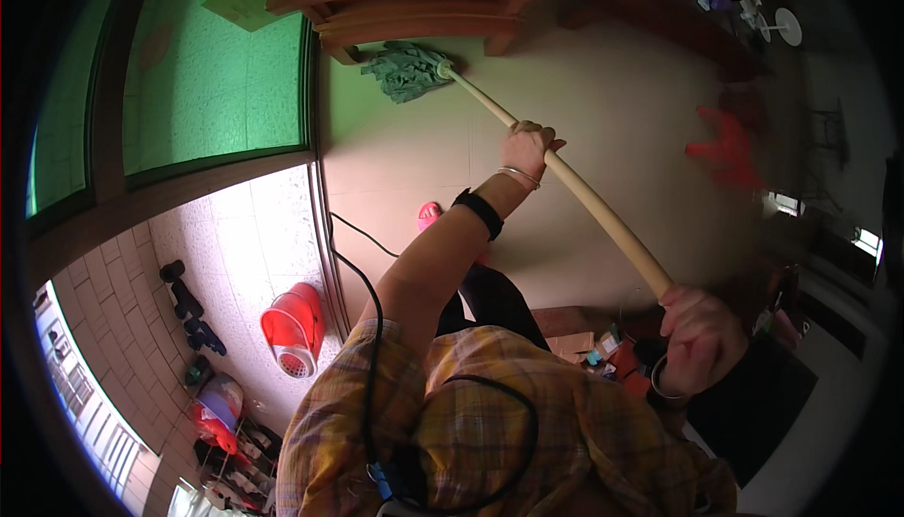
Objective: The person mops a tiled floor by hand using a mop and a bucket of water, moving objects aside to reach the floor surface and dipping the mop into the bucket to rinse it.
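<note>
A mop with a long pale wooden handle (600, 210) slants across the view before me. My left hand (528, 148) is wrapped around the middle of the handle. Around its upper end, at lower right, my right hand (699, 339) is closed. The grey-green cloth mop head (408, 72) lies spread on the tiled floor (402, 150), close to the legs of a reddish-brown wooden bench or seat (431, 26).
Left of me runs a sliding-door track (332, 263) with green glass (212, 86). Beyond it stands a red mop bucket (293, 326) with a wringer basket. A black cable (360, 270) hangs by my left arm. A red plastic bag (724, 146) lies at right.
</note>
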{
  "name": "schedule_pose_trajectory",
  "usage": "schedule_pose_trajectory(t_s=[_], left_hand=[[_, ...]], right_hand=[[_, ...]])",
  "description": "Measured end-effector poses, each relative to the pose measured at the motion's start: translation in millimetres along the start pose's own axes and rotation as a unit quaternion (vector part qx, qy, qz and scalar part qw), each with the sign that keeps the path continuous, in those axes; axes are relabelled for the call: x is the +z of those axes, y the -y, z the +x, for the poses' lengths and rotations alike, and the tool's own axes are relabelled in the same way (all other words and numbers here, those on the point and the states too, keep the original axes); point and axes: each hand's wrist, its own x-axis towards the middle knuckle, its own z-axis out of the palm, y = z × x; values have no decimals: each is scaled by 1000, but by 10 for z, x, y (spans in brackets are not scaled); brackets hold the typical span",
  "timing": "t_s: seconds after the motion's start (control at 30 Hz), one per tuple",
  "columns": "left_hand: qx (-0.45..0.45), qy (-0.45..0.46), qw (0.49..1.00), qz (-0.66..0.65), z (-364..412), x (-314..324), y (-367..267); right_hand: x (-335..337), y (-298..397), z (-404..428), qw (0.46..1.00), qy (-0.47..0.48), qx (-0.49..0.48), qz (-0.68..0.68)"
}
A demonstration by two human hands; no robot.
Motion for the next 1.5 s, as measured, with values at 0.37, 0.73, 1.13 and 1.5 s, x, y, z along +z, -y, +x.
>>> schedule_pose_trajectory(t_s=[0.37,0.73,1.13,1.5], left_hand=[[80,252,964,-37,-177,861,-1266],[82,216,973,26,864,2316,-1954],[136,321,935,70,1894,4306,-2738],[64,346,936,-1,1206,4284,-3337]], right_hand=[[-1375,-52,-171,998,3,-56,25],[-3388,-1205,670,984,-92,-31,149],[-4519,-1944,279,972,-231,45,1],[-4991,-1772,-116,961,-276,12,2]])
